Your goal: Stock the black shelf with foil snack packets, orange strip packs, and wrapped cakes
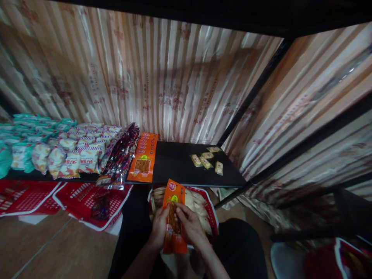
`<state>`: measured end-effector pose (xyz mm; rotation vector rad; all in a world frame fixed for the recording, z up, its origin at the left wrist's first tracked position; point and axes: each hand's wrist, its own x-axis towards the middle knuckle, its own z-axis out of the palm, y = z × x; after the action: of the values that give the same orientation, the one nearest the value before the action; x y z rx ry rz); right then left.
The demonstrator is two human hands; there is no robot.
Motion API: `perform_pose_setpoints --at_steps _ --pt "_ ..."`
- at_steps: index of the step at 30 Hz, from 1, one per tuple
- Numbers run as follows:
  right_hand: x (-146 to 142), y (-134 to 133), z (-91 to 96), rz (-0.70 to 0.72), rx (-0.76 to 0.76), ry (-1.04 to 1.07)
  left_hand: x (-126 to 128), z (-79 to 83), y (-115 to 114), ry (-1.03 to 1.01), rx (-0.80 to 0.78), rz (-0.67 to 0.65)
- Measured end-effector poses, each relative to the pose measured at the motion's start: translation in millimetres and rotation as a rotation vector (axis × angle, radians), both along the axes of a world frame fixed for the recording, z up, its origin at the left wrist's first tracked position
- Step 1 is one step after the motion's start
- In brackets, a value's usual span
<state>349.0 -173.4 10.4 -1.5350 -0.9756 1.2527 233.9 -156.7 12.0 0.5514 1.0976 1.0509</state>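
An orange snack packet [176, 242] with a clear window showing brown sticks is held upright between my two hands, above my lap. My left hand [159, 226] grips its left edge, and my right hand [190, 223] has its fingers closed on the right side and front. Behind the packet stands a red basket [214, 217] holding pale packages, partly hidden by my hands. On the black shelf [174, 162] ahead, similar orange packets [142, 159] lie in a neat stack. Several small yellowish wrapped pieces [205, 162] are scattered on the shelf's right part.
Left along the shelf are dark shiny packets [120, 155], white snack bags [80, 153] and teal bags [23, 155]. Red baskets [78, 197] sit below on the tiled floor. A black frame post [255, 89] and patterned curtain [174, 77] bound the shelf. Another red container [322, 259] is at lower right.
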Motion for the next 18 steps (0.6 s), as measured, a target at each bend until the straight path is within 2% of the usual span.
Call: perform_pose_setpoints --at_steps 4,8,10,15,18 --pt "7.1 0.5 -4.1 -0.109 0.121 -0.222 -8.7 7.7 6.4 -0.166 -0.078 0.058" --pt "9.8 0.8 -5.3 -0.226 0.136 -0.380 -17.8 15.6 13.4 -0.197 -0.099 0.125" --pt "5.5 1.4 -1.5 -0.200 0.110 -0.314 -21.9 18.2 16.4 -0.190 -0.107 0.154" --pt "-14.9 7.7 16.2 -0.060 0.038 0.043 -30.0 19.7 24.4 -0.206 -0.117 0.123" --pt "-22.1 14.2 19.7 -0.053 0.032 0.076 -36.2 19.3 30.5 -0.209 -0.085 0.090"
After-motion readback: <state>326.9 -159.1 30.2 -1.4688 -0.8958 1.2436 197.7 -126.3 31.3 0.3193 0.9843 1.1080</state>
